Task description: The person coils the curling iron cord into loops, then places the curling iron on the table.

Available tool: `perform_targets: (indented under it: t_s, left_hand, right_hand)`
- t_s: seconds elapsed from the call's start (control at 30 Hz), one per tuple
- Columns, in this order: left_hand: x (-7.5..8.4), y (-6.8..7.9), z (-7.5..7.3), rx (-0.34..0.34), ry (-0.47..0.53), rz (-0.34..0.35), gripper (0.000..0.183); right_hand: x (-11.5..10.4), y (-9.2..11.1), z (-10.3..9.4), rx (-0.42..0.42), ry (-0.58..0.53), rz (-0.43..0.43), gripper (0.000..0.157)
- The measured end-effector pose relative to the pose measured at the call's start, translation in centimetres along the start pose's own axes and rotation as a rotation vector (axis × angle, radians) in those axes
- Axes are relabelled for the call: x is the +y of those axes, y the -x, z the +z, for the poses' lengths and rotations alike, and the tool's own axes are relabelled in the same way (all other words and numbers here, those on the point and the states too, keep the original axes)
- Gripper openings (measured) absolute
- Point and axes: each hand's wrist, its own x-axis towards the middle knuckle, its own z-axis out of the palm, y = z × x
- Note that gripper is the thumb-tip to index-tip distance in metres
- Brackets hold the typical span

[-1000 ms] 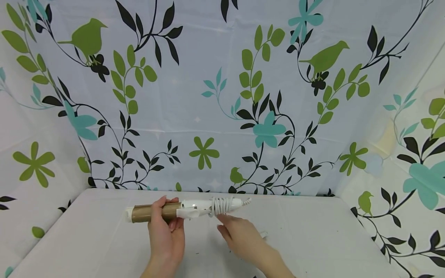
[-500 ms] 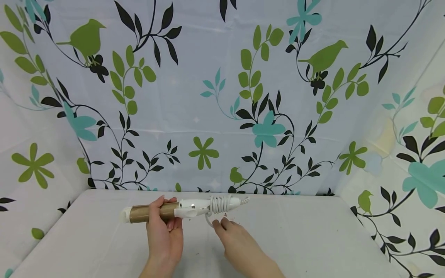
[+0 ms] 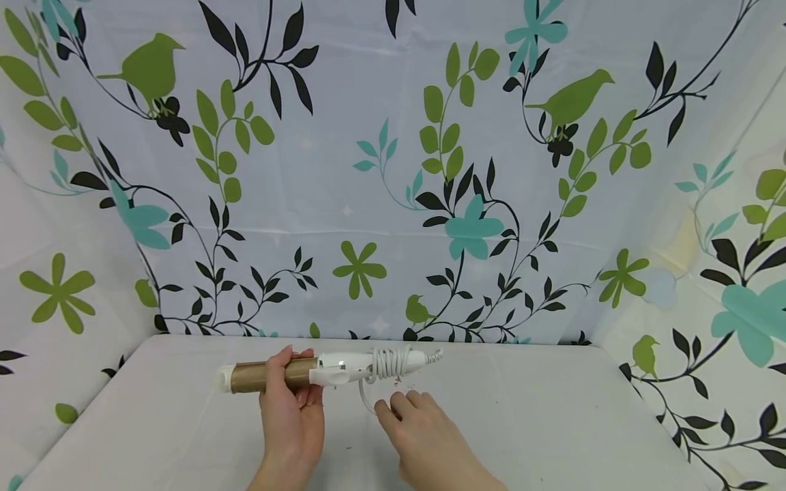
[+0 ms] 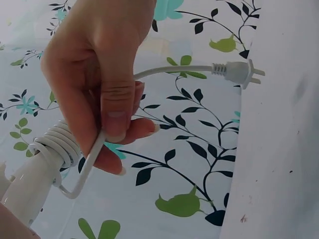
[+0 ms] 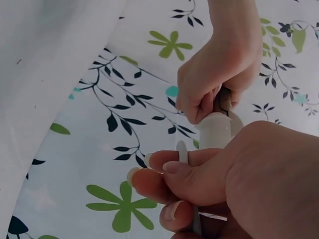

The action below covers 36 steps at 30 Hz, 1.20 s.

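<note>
A curling iron with a gold barrel (image 3: 248, 377) and a white handle (image 3: 344, 367) lies level across the head view, its white tip to the left. My left hand (image 3: 291, 416) grips the barrel, fingers behind it and thumb in front. White cord (image 3: 389, 363) is wound in several turns round the handle. My right hand (image 3: 430, 433) pinches the cord's loose end between thumb and fingers, below the handle. In the left wrist view, a two-prong plug (image 4: 239, 72) sticks out past the right hand. The right wrist view shows the pinched cord (image 5: 182, 152) up close.
Beneath the hands is a white table (image 3: 552, 416) with a few small dark specks. Behind it and at both sides hangs a patterned cloth (image 3: 393, 273) with leaves, birds and flowers.
My right hand has come down from the wound cord, drawing a loose length of it away from the handle. My left hand keeps hold of the barrel, nearly still.
</note>
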Motion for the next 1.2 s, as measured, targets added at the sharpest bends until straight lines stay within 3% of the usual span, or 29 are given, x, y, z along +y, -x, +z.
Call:
perform_targets:
  t_s: [0.17,0.53,0.7,0.87,1.13,1.2]
  left_hand:
    - [-0.3,0.0,0.0,-0.011,-0.032,-0.007,0.028]
    - [-0.9,0.3,0.1,-0.005,-0.094,-0.034,0.028]
    - [-1.3,0.4,0.2,-0.030,-0.073,-0.031,0.026]
    - [-1.4,0.4,0.3,-0.056,-0.056,-0.041,0.029]
    - [-1.8,0.7,0.4,-0.055,-0.043,-0.053,0.027]
    - [-1.9,0.7,0.4,-0.059,-0.051,-0.051,0.031]
  right_hand:
    - [0.4,0.1,-0.5,0.167,0.026,-0.048,0.047]
    - [1.0,-0.2,-1.3,0.410,-0.091,-0.070,0.049]
    - [1.1,-0.3,-1.6,0.445,-0.129,-0.051,0.046]
    - [1.1,-0.3,-1.9,0.458,-0.146,-0.011,0.032]
    - [1.9,-0.4,-2.1,0.570,-0.171,0.035,0.005]
    - [2.1,-0.4,-2.2,0.598,-0.170,0.043,0.007]
